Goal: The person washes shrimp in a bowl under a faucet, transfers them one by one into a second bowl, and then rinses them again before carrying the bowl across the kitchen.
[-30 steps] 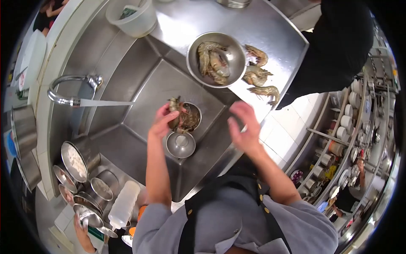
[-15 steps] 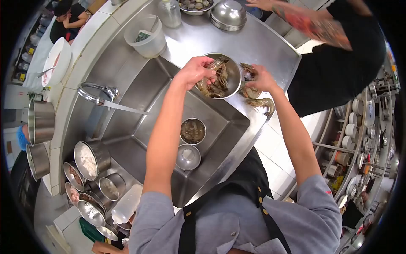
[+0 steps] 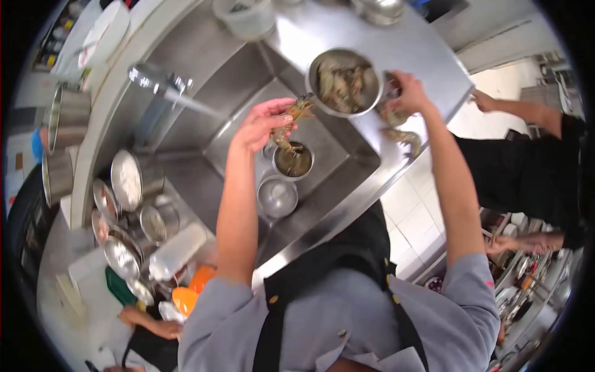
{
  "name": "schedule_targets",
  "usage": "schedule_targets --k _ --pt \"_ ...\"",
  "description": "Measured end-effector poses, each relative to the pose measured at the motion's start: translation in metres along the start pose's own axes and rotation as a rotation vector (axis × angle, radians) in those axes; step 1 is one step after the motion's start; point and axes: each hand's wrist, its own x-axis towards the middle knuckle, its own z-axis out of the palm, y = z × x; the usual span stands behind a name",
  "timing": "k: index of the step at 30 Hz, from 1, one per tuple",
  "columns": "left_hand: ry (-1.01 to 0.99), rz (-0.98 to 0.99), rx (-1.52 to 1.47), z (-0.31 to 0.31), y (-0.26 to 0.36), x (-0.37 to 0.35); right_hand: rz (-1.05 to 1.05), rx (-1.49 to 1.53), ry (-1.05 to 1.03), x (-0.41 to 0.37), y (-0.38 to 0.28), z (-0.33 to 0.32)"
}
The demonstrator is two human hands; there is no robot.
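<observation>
My left hand [image 3: 260,126] holds a raw prawn [image 3: 290,123] over the steel sink [image 3: 204,186], just above a small metal bowl of shells [image 3: 293,161]. A second small bowl [image 3: 277,197] sits beside it in the basin. Out on the counter, my right hand [image 3: 406,93] rests on loose prawns [image 3: 403,133] next to a large steel bowl of prawns [image 3: 344,82]; whether it grips one I cannot tell.
The tap [image 3: 160,80] runs water into the sink. Steel pots and tins [image 3: 127,204] and a squeeze bottle [image 3: 176,251] crowd the left. A white tub [image 3: 245,17] stands at the back. A person in black [image 3: 539,167] stands at the right; another hand [image 3: 145,319] shows lower left.
My left hand took a prawn from the large bowl and carried it down over the sink. My right hand stayed by the loose prawns. The person in black shifted right.
</observation>
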Motion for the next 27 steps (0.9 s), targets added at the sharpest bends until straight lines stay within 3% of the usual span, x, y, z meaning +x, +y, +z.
schedule_targets --k 3,5,7,11,16,18,23,26,27 --pt "0.191 -0.096 -0.123 -0.035 -0.084 -0.014 0.040 0.020 0.023 0.001 0.006 0.001" --pt "0.270 -0.127 -0.210 -0.035 -0.099 -0.020 0.055 0.071 0.051 -0.002 0.002 0.001" --pt "0.332 0.079 -0.338 -0.015 -0.090 -0.026 0.102 0.180 0.086 -0.007 0.002 -0.004" --pt "0.117 0.234 -0.385 0.020 -0.036 -0.021 0.194 0.300 0.011 -0.020 0.009 -0.008" --pt "-0.004 0.302 -0.477 0.008 -0.037 -0.003 0.194 0.230 0.092 -0.027 0.018 -0.004" --pt "-0.049 0.353 -0.601 0.005 -0.048 -0.002 0.179 0.187 0.010 -0.032 0.016 -0.007" --pt "0.027 0.352 -0.519 0.005 -0.071 -0.010 0.290 0.313 0.203 -0.034 0.009 -0.002" --pt "0.116 0.252 -0.462 -0.008 -0.104 -0.015 0.489 0.755 0.038 -0.040 0.009 -0.007" --pt "0.186 0.196 -0.389 -0.017 -0.120 -0.013 0.509 0.742 0.057 -0.043 0.008 -0.013"
